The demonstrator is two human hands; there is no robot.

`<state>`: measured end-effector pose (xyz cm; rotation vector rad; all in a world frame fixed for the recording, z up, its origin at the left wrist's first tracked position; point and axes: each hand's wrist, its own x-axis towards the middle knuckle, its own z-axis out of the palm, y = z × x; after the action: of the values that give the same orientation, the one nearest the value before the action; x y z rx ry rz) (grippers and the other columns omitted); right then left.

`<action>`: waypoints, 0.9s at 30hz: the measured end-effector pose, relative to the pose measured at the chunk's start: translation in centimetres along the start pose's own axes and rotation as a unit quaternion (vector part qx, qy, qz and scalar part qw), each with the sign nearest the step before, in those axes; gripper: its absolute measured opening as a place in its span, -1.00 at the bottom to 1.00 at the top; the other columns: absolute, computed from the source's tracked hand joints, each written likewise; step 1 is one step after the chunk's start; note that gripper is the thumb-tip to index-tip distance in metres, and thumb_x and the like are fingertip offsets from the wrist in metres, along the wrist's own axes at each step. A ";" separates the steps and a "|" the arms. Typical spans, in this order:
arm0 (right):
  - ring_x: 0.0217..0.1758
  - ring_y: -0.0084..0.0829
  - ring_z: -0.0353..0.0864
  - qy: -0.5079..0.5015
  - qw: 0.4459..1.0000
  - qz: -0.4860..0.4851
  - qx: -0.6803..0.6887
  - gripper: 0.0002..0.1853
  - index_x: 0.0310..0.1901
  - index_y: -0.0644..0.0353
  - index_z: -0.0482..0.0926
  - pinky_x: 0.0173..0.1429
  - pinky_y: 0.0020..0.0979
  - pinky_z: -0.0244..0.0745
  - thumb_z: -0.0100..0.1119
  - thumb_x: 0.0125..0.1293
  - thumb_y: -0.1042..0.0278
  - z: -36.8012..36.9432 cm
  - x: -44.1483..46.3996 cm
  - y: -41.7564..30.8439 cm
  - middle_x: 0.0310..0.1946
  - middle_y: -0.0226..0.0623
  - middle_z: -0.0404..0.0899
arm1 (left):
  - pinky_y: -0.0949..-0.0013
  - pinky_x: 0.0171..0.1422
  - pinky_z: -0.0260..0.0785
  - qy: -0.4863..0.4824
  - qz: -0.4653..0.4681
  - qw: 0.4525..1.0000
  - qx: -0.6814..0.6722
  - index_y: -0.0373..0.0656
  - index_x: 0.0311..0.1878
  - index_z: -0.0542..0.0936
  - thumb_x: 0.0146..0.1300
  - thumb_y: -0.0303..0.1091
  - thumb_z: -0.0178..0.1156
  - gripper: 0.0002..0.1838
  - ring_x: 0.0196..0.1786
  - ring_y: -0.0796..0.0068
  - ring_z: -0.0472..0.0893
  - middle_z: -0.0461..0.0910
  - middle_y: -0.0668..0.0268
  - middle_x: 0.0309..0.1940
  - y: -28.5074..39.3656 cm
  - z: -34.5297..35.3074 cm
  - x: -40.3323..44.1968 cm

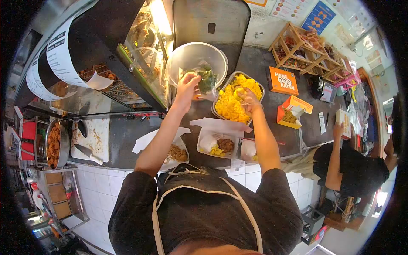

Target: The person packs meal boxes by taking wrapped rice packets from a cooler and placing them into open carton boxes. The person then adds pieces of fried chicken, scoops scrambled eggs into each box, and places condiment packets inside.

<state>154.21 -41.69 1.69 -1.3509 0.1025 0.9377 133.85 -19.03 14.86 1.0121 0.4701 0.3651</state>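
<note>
My left hand is closed at the edge of a clear plastic bag with dark green contents, in front of a clear plastic tub. Over a metal tray heaped with yellow chopped food, my right hand has its fingers curled round a clump of it. Below my hands stands an open white box with rice, yellow food and a brown piece. Another open box lies by my left forearm, and a third box is partly hidden by my right forearm.
A lit glass food warmer stands at the left. Nearby, a knife lies on a white cutting board, beside a pan of fried pieces. Orange boxes and a wooden rack are rightward, near another person.
</note>
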 end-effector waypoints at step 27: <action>-0.48 -0.49 0.45 -0.026 0.995 -0.007 -0.091 -0.77 -0.05 0.05 0.54 -0.46 -0.45 0.41 0.15 0.28 0.25 -1.4 2.5 2.2 -0.43 -0.43 0.45 | 0.56 -0.28 0.38 0.088 -0.077 0.990 -0.075 0.02 -0.17 0.50 0.33 -0.38 0.11 -0.94 -0.32 0.71 0.51 0.52 0.55 -0.32 -7.5 -13.5 -20.4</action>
<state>155.01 -41.74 -1.82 -1.4919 -0.0321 0.9887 109.98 -23.10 6.50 0.7947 0.6667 0.3471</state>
